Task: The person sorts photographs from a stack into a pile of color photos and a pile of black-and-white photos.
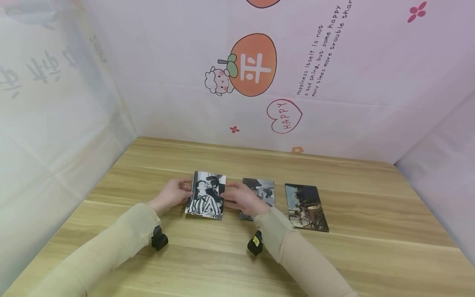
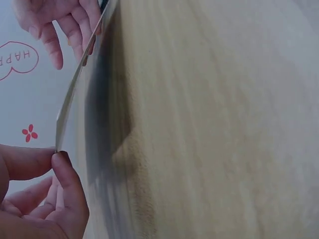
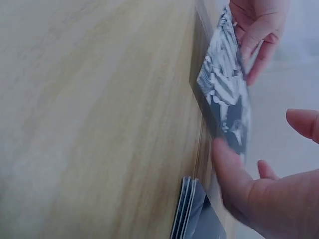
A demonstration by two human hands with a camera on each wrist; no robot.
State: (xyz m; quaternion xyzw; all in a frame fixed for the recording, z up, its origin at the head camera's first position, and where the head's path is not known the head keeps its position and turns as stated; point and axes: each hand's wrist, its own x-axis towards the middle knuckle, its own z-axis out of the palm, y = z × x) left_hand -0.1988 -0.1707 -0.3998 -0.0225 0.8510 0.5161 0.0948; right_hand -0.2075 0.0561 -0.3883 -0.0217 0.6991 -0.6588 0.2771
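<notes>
A black-and-white photo card [image 1: 205, 200], showing a couple with one in a striped top, is held up off the wooden table, tilted. My left hand [image 1: 171, 197] pinches its left edge between thumb and finger; in the left wrist view the card [image 2: 70, 102] shows almost edge-on. At the opposite edge is my right hand [image 1: 245, 199], its fingers loosely spread. In the right wrist view one digit of the right hand [image 3: 274, 201] overlaps the card's end while other fingers stand apart from it.
Partly behind my right hand lies a small stack of black-and-white photo cards [image 1: 265, 190], its layered edges visible in the right wrist view. A colour photo card [image 1: 307, 208] lies further right on the wooden table [image 1: 208, 264]. Printed cloth [image 1: 167, 95] walls the back and sides.
</notes>
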